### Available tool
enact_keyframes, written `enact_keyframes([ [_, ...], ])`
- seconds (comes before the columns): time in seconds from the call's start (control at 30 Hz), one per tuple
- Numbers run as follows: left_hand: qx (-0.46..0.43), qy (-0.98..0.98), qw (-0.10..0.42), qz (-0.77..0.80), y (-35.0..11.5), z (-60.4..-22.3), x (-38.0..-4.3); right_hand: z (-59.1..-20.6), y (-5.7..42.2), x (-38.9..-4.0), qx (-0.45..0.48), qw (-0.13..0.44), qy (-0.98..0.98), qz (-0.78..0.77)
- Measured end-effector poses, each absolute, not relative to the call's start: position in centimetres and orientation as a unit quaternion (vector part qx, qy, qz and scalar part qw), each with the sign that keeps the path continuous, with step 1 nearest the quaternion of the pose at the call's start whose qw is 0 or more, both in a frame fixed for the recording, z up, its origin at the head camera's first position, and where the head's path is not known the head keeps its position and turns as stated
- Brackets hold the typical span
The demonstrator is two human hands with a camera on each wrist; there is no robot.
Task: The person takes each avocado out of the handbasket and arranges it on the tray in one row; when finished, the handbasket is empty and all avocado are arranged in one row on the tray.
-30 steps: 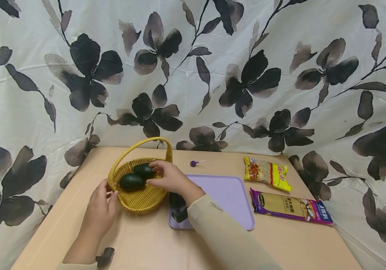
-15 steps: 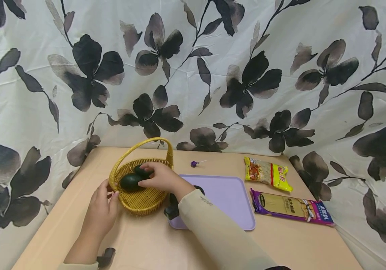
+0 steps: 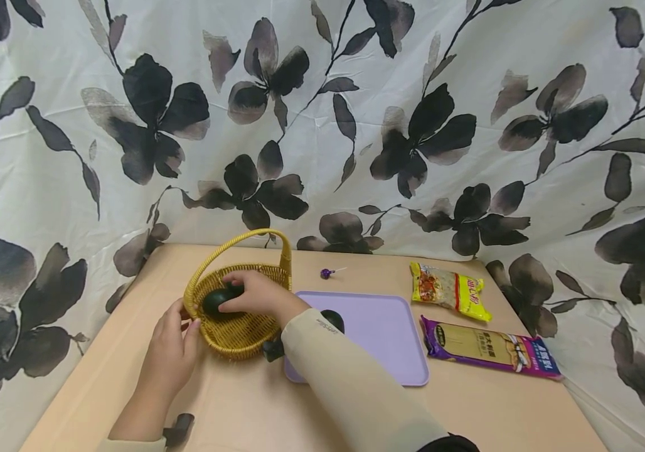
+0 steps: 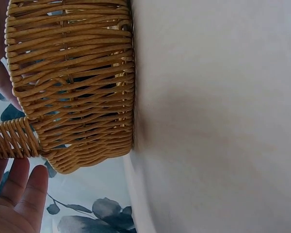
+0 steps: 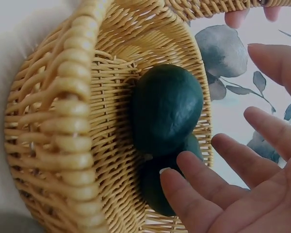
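Dark green by the fingers: right hand (image 3: 257, 292) over two oval fruits; its fingers (image 5: 245, 160) fan apart, lightly bent. One overlaps the lower fruit (image 5: 155, 191) in the wrist view; contact cannot be told.
Right pose: back of hand upward, palm toward the fruits, thumb on the near side; forearm in its beige sleeve (image 3: 351, 370) slants in from the lower right, crossing above the tray.
Left pose: left hand (image 3: 170, 339) at the basket's left side, fingers close against the foot of the handle, thumb apart and nearer the rim; whether they pinch, cannot tell. Forearm rises from the lower left, dark device (image 3: 179, 430) at the wrist.
Fruits: inside the basket, side by side; upper fruit (image 5: 167, 109) in plain sight in the right wrist view, one mostly hidden by the hand from above.
Basket: yellow-brown wicker basket (image 3: 238, 351), upright on the desk, arched handle (image 3: 243, 237) standing.
Right of basket: lilac tray (image 3: 381, 336); small purple lollipop (image 3: 325, 274) behind it.
Far right: yellow packet (image 3: 449, 292); purple packet (image 3: 492, 348) just below it, lying flat.
Ground: pale tan desk (image 3: 232, 408).
Backdrop: white cloth (image 3: 322, 150), dark floral print.
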State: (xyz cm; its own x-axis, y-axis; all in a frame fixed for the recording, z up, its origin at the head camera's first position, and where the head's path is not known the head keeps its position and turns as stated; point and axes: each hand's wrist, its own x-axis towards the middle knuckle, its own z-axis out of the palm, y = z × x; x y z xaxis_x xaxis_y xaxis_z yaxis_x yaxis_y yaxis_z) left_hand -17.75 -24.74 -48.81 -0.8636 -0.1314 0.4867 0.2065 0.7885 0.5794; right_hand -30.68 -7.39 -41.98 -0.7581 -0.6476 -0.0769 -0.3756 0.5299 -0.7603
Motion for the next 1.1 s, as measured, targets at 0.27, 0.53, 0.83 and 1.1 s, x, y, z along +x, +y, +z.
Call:
enact_keyframes([
  [0.27, -0.022, -0.909, 0.26, -0.325, -24.6, -48.8, -17.7, -42.8, -8.1, -31.0, -0.29, 0.18, 0.865, -0.367],
  [0.53, -0.024, -0.909, 0.265, -0.32, -24.7, -48.8, -17.7, -43.7, -8.7, -31.2, -0.269, 0.191, 0.864, -0.38],
  [0.83, -0.026, -0.906, 0.265, -0.328, -24.5, -48.8, -17.7, -43.7, -9.4, -31.3, -0.23, 0.211, 0.869, -0.383],
  [1.1, -0.025, -0.905, 0.271, -0.326, -24.6, -48.7, -17.7, -44.3, -9.8, -31.3, -0.221, 0.245, 0.85, -0.411],
])
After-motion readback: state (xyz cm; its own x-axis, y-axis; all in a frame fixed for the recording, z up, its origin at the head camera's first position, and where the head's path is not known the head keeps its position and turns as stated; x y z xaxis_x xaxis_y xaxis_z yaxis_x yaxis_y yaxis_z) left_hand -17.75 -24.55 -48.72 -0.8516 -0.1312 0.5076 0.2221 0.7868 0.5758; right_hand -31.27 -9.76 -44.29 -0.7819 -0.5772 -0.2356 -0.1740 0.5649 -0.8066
